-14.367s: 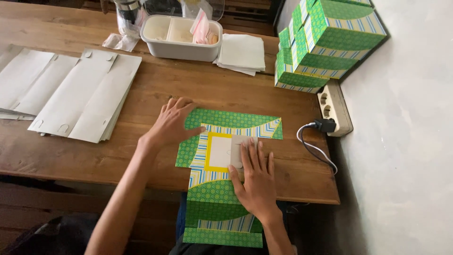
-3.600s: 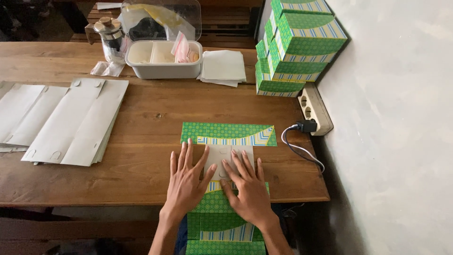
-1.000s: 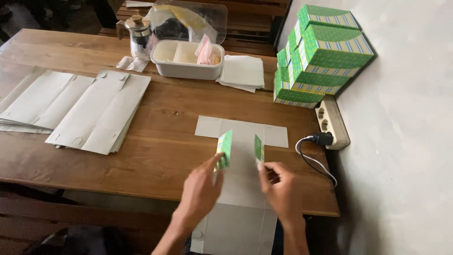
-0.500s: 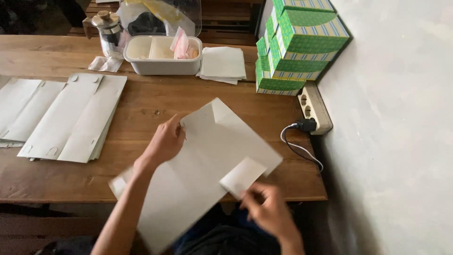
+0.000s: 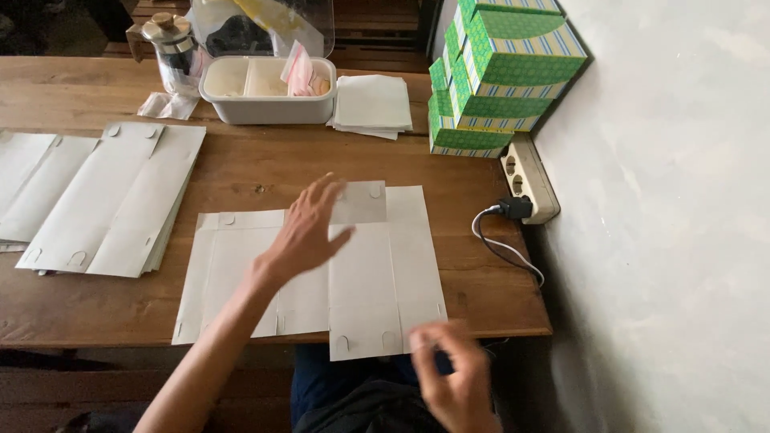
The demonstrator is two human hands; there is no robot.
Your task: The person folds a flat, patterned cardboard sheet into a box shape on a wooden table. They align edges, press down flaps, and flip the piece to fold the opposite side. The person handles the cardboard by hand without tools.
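on the wooden surface (image 5: 241,172), right in front of the person, a flattened cardboard box blank (image 5: 377,281) lies plain side up, its near edge just over the surface's front rim. the left hand (image 5: 309,232) is laid on the middle of the blank, fingers spread and flat, grip apart, clamped on nothing. the right hand (image 5: 453,381) sits at the near right corner of the blank, blurred; thumb and fingers look drawn together at the card's edge, but whether they actually pinch it, i cannot tell.

around them: a stack of more flat blanks (image 5: 112,200) to the left, a white tub (image 5: 265,88) with sachets at the back, a glass jar (image 5: 172,52) beside it, a pile of white paper sheets (image 5: 370,104), and finished green patterned boxes (image 5: 497,72) stacked against the wall. a power strip (image 5: 525,176) with a black plug (image 5: 516,208) and a trailing cable lies just right of the blank.

risk here, as i judge it: the blank overhangs the front rim, so a loose press from the left hand could let it slide off toward the lap. a crooked pull at that corner could crease the card off its score lines. and a sweep to the right could snag the cable.
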